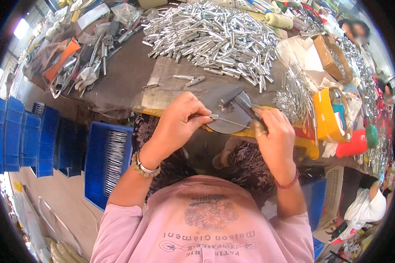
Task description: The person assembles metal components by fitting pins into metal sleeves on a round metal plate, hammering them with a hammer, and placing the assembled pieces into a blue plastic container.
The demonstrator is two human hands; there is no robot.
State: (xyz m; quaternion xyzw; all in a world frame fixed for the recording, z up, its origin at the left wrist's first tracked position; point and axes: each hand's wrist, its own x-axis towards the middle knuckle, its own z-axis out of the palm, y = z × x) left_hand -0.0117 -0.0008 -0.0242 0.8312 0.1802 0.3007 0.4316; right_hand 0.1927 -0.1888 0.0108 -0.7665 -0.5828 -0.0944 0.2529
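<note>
Pinching rod (232,122) in left hand (183,115), gripping part-hidden tool (243,103) in right hand (274,131), over disc (217,93) at bench (123,73) edge, near blue bins (94,158)

Rod (233,122) over disc (227,127), tube pile (215,35) beyond

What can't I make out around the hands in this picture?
In the head view:
Small metal piece: partly hidden by the left hand's pinching fingers.
Dark hammer-like tool: handle end hidden in the right hand.
Metal tube pile: lower tubes buried under upper ones.
Thin rods at right: too small and tangled to count.
</note>
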